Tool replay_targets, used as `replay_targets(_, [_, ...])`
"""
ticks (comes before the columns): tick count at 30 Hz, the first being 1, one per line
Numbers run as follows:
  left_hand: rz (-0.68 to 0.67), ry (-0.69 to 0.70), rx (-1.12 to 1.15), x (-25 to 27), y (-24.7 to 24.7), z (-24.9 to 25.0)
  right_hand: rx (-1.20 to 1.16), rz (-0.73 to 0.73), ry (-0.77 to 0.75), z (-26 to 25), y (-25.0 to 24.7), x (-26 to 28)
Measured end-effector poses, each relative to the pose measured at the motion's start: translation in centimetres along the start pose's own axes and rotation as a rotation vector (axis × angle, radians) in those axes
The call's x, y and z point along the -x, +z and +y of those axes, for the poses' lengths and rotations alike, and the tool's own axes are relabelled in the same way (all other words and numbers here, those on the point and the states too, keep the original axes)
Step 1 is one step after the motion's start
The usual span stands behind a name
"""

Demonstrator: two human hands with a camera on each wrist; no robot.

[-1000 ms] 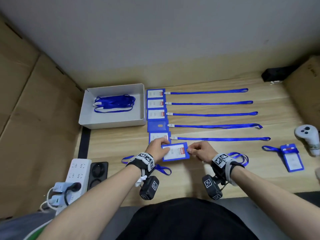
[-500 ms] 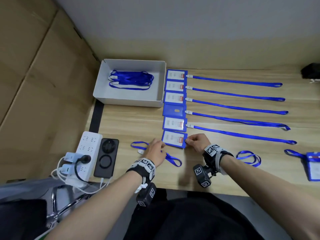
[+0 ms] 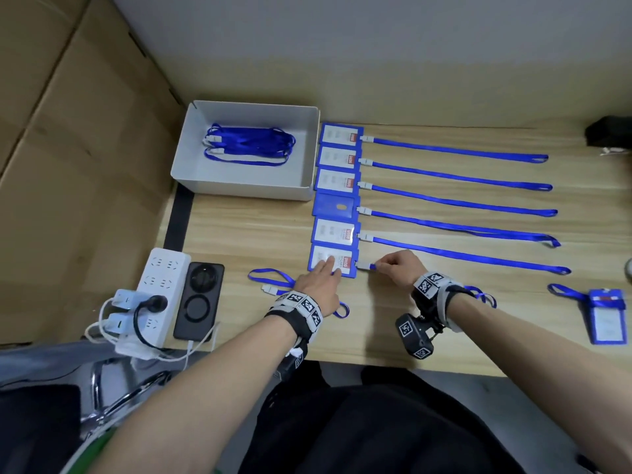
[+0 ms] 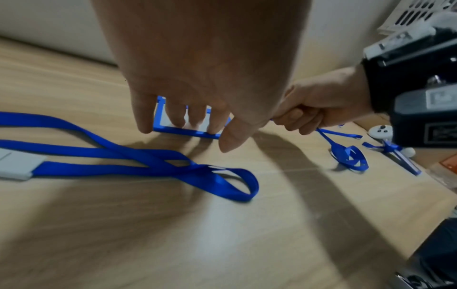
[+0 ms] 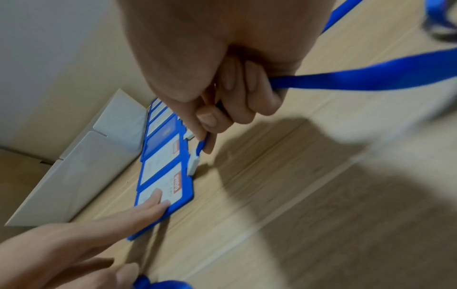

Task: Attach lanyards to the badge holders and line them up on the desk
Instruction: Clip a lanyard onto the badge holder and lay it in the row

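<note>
Blue badge holder (image 3: 332,264) lies sixth in column, centre of head view, just below five finished ones. Left hand (image 3: 318,285) — fingers flat — pins it to desk (image 3: 239,241). Right hand (image 3: 398,266) pinches its lanyard (image 5: 371,75) just behind grey clip (image 3: 363,265). Best move, judging by row above: keep holder pinned, draw strap straight toward right of frame — parallel, no twist. Spare lanyard (image 4: 138,158) lower left.
</note>
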State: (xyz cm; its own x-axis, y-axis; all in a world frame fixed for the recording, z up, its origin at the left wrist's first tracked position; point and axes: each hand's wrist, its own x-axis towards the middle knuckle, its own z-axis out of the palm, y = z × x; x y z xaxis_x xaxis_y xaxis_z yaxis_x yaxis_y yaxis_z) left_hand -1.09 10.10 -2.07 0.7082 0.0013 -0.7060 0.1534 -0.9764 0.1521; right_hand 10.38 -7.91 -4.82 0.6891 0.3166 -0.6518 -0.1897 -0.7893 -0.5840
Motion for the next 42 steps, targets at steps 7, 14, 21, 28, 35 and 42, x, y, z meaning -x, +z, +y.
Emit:
replay_targets(7, [-0.087, -0.078, -0.027, -0.2, -2.0, 1.4, 0.124, 0.031, -0.018, 3.2, -4.5, 2.1])
replay_targets(14, [-0.123, -0.163, -0.025, -0.7, -3.1, 2.3, 0.078, 0.169, 0.055, 6.1, -6.7, 3.2])
replay_targets(21, [-0.081, -0.166, -0.05, -0.5, -3.7, 3.0, 0.05, 0.257, 0.143, 8.8, -7.6, 3.6])
replay_targets(28, [0.017, -0.19, 0.011, -1.1, -4.4, 3.5, 0.03, 0.285, 0.213, 9.8, -7.6, 3.2])
replay_targets(35, [0.017, -0.203, -0.131, -2.6, -6.2, 7.1, 0.053, 0.214, 0.18, 9.8, -8.0, 2.9])
replay_targets(42, [-0.052, 0.105, -0.196, -4.9, -0.5, 15.4, 0.059, 0.245, 0.179, 10.4, -7.7, 2.6])
